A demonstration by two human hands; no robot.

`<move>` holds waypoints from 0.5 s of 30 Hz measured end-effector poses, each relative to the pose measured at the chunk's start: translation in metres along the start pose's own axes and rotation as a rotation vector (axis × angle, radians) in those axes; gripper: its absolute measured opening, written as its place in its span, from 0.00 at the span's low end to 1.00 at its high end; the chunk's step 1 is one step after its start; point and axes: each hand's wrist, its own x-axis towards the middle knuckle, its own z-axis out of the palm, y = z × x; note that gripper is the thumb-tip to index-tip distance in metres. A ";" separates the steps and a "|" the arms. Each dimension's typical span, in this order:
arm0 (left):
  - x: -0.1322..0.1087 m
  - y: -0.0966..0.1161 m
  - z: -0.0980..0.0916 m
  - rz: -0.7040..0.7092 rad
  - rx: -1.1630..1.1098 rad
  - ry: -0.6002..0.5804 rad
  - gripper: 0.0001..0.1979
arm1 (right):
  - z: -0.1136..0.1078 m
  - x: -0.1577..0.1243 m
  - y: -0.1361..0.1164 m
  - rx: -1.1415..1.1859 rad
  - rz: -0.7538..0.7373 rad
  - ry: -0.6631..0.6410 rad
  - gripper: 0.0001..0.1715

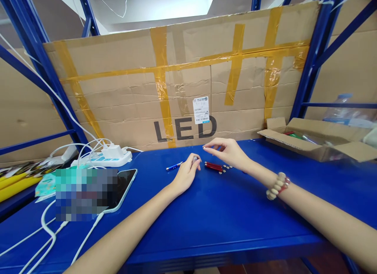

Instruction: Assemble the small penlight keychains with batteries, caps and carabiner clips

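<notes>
My left hand (pixel 186 175) rests on the blue shelf top with its fingers curled closed. A small silvery end shows between its thumb and fingers; the rest of that thing is hidden. My right hand (pixel 229 151) hovers just to the right, thumb and forefinger tips together in a pinch, and what they hold, if anything, is too small to tell. Below it lie red metallic tubes (pixel 213 167) side by side. Several small round silver pieces (pixel 224 171) are scattered at their right end. A blue metallic pen-shaped tube (pixel 174 166) lies left of my left hand.
At left are a phone (pixel 125 187), white cables (pixel 48 227) and a white power strip (pixel 112 158). An open cardboard box (pixel 312 146) with small items stands at right. A large taped cardboard sheet (pixel 126 105) closes the back between blue metal posts (pixel 312 75).
</notes>
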 end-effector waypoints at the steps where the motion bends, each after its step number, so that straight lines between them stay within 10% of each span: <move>1: 0.000 0.000 0.000 0.009 0.009 -0.004 0.08 | 0.004 -0.002 -0.003 0.028 -0.018 -0.037 0.12; 15: 0.000 -0.003 -0.001 0.027 0.007 -0.010 0.10 | 0.023 -0.012 -0.007 0.027 -0.032 -0.161 0.13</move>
